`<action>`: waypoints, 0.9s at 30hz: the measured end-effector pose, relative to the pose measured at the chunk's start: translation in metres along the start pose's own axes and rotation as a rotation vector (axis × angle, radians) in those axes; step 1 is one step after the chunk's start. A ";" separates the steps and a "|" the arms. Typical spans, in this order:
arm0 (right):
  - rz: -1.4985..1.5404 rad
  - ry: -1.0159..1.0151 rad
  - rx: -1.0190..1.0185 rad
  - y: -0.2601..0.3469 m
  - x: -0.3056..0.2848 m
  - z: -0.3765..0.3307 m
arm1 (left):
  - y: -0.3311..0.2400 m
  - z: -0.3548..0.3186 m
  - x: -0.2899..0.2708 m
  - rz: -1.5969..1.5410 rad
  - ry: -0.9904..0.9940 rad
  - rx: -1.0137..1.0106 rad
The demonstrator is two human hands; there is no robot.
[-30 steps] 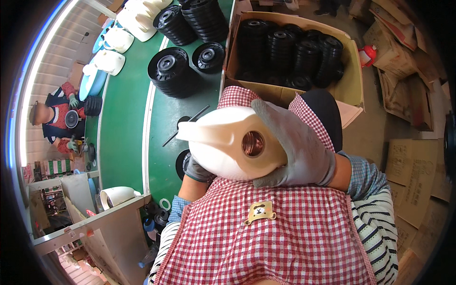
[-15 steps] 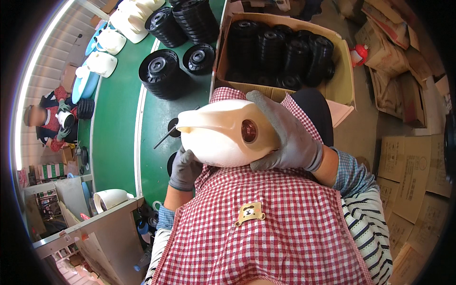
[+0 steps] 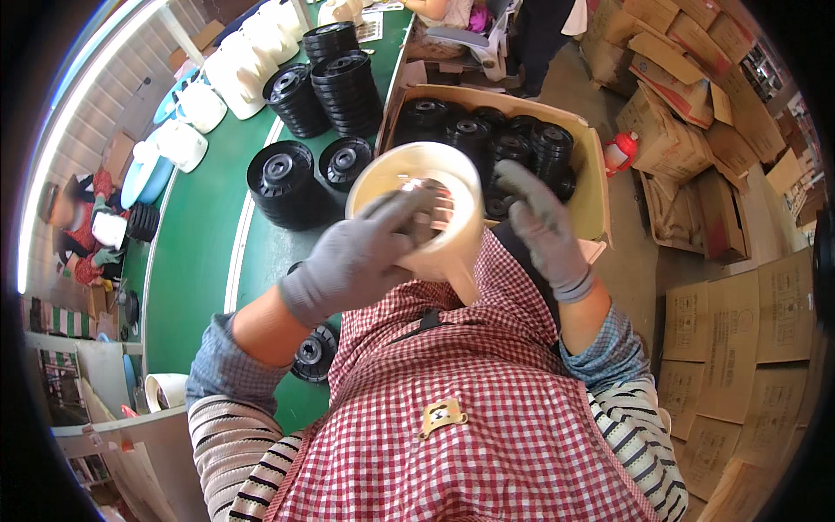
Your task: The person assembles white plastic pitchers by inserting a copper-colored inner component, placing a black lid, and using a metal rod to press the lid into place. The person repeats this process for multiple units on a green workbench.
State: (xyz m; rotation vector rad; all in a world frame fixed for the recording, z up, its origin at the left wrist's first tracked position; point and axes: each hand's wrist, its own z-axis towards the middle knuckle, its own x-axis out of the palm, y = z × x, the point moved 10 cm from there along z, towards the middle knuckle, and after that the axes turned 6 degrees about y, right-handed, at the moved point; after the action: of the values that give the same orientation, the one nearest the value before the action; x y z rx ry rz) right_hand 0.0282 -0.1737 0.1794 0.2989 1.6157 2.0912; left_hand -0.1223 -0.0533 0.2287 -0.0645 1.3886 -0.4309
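**Hands on cream housing above bench edge**

The left hand [image 3: 365, 252], in a grey glove, is closed over the open face of the cream housing [image 3: 424, 204], fingers curled across the metal part [image 3: 429, 202] seated in its centre. The right hand [image 3: 541, 228], also grey-gloved, lies at the right flank of the housing with the fingers loosely bent; the thumb sits near the rim, but whether it grips or only touches cannot be told, as the hand is blurred.

The housing is round, bowl-like, with a spout pointing down toward the checked apron [image 3: 470, 400]. It is held in the air in front of the chest, over the near edge of the green bench [image 3: 196, 252] and the near wall of the carton [image 3: 584, 187].

Surroundings:
- The carton stands at the right of the bench and holds stacks of black discs [image 3: 474, 135]
- More stacks of black discs [image 3: 283, 178] stand on the bench to the left of the housing, with taller stacks [image 3: 348, 78] farther back
- A single black disc [image 3: 311, 352] lies on the bench just beside the left forearm
- Cream housings [image 3: 230, 74] lie in a row along the far left bench edge
- Flat cardboard boxes [image 3: 748, 322] are stacked on the floor at the right
- A red bottle [image 3: 619, 152] stands on the floor beyond the carton
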 end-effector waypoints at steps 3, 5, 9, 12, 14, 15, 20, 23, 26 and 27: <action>0.048 -0.073 -0.008 -0.027 -0.025 0.006 | -0.007 0.024 0.048 -0.025 0.145 0.151; -0.312 0.005 -0.102 -0.046 -0.024 0.014 | 0.002 0.032 0.092 -0.089 0.307 0.174; -0.172 0.133 0.100 -0.128 -0.003 0.006 | 0.031 0.032 0.136 -0.244 0.397 0.204; -0.342 0.069 0.201 -0.143 0.009 -0.024 | 0.041 0.028 0.152 -0.221 0.472 0.271; -0.447 0.018 0.129 -0.122 0.014 -0.043 | 0.038 0.027 0.148 -0.325 0.454 0.341; -0.469 -0.004 0.112 -0.112 0.014 -0.049 | 0.032 0.025 0.144 -0.380 0.426 0.417; -0.600 0.036 0.070 -0.101 0.018 -0.037 | 0.048 0.028 0.151 -0.277 0.387 0.322; -0.633 0.037 -0.015 -0.110 0.021 -0.025 | 0.049 0.012 0.128 -0.172 0.187 0.393; -0.546 0.043 -0.033 -0.121 0.017 -0.028 | 0.094 -0.032 0.085 -0.242 0.003 0.003; -0.503 0.049 -0.001 -0.126 0.015 -0.031 | 0.114 -0.067 0.054 -0.368 -0.175 -0.141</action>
State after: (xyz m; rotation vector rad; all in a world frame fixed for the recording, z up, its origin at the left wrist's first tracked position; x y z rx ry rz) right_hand 0.0314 -0.1683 0.0486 -0.1507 1.5225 1.7224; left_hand -0.1512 0.0477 0.1317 -0.4681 1.2329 -0.6163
